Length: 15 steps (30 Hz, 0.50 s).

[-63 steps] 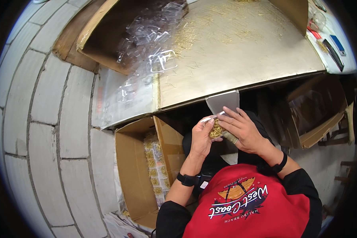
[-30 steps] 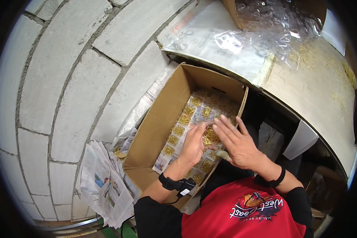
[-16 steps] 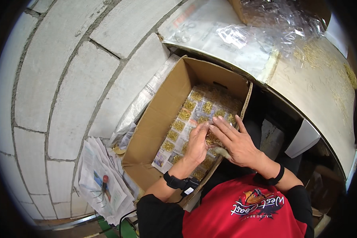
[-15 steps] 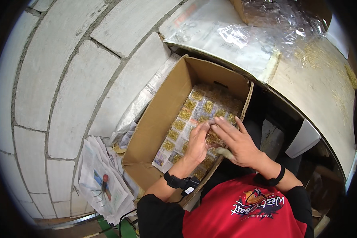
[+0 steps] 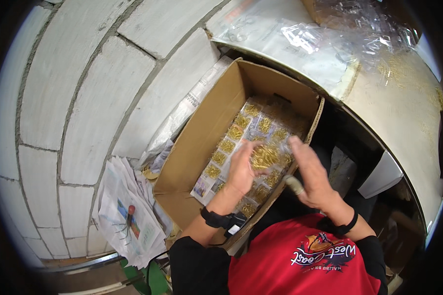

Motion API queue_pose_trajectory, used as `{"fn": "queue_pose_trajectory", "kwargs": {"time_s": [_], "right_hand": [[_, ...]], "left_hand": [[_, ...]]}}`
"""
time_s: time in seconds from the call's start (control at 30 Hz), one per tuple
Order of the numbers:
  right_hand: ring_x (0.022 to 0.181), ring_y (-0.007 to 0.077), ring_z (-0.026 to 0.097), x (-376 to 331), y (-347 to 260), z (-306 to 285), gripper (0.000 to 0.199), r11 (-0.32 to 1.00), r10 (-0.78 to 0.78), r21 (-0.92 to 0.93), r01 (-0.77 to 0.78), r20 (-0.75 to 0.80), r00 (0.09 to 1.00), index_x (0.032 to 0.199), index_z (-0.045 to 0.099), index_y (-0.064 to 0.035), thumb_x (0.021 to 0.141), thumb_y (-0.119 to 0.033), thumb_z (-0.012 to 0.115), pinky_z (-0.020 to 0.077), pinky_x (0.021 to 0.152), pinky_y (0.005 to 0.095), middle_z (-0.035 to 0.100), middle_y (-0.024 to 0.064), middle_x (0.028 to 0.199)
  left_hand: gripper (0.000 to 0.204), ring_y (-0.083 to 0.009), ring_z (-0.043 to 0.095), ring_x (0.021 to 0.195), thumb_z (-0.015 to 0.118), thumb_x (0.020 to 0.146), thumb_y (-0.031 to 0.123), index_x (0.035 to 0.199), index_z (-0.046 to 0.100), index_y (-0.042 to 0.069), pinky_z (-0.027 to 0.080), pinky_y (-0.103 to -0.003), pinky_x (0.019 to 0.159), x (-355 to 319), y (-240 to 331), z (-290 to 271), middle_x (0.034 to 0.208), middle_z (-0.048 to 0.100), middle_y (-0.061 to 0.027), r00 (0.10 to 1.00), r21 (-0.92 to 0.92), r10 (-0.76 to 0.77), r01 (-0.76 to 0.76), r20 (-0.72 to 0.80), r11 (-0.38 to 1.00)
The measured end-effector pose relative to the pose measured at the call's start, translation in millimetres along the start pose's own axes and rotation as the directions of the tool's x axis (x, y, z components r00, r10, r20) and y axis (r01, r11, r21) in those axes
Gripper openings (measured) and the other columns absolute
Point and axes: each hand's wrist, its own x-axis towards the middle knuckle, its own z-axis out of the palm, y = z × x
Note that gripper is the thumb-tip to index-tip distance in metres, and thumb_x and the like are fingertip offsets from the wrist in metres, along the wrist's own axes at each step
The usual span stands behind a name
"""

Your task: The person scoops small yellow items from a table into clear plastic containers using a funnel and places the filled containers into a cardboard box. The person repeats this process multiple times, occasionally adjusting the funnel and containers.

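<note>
My left hand [image 5: 242, 169] is closed around the edge of a clear plastic pack filled with small gold-coloured metal pieces [image 5: 266, 157], above the cardboard box [image 5: 184, 162]. The exact kind of the metal pieces is too small to make out. My right hand [image 5: 312, 172] is apart from the pack, over the box's right edge, fingers stretched out and nothing in it. Its thumb wears a pale cover [image 5: 295, 185]. Below, in the box, similar clear packs [image 5: 226, 145] lie in rows on printed newspaper [image 5: 202, 188]. My left hand and the held pack hide some of them.
A curved worktop [image 5: 379, 105] beyond the box bears a heap of clear plastic cases [image 5: 364, 29] and scattered gold pieces [image 5: 396, 69]. Left of the box, newspapers [image 5: 128, 216] carry a red-handled tool [image 5: 131, 211]. A pale block wall [image 5: 108, 98] rises at the left.
My right hand has come away from the pack to the right, and its fingers have straightened. More of the pack shows in my left hand. The whole view has shifted slightly.
</note>
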Motion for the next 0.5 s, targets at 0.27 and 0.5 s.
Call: {"fn": "queue_pose_trajectory", "kwargs": {"time_s": [0.27, 0.5], "right_hand": [[0.106, 0.0284, 0.059, -26, 17, -35, 0.059, 0.897, 0.391, 0.296, -0.329, -0.180, 0.903, 0.139, 0.031, -0.0007, 0.084, 0.004, 0.051, 0.0439, 0.093, 0.0350, 0.057, 0.0206, 0.119], [0.096, 0.0261, 0.062, -78, 37, -50, 0.061, 0.817, 0.546, 0.245, -0.523, -0.033, 0.837, 0.138, 0.036, -0.0058, 0.081, 0.010, 0.050, 0.0460, 0.088, 0.0340, 0.057, 0.0189, 0.119]], "left_hand": [[0.031, -0.0250, 0.060, 0.101, 0.045, 0.096, 0.022, 0.117, 0.052, 0.001, 0.053, -0.048, 0.084, -4, 45, -133, 0.114, 0.059, -0.0127, 0.952, 0.105, 0.043, -0.011, -0.303, 0.994], [0.026, -0.0256, 0.060, 0.094, 0.045, 0.095, 0.017, 0.116, 0.054, 0.004, 0.050, -0.049, 0.084, -28, -23, -279, 0.106, 0.060, -0.0117, 0.737, 0.045, -0.135, 0.219, -0.662, 0.975]]}}
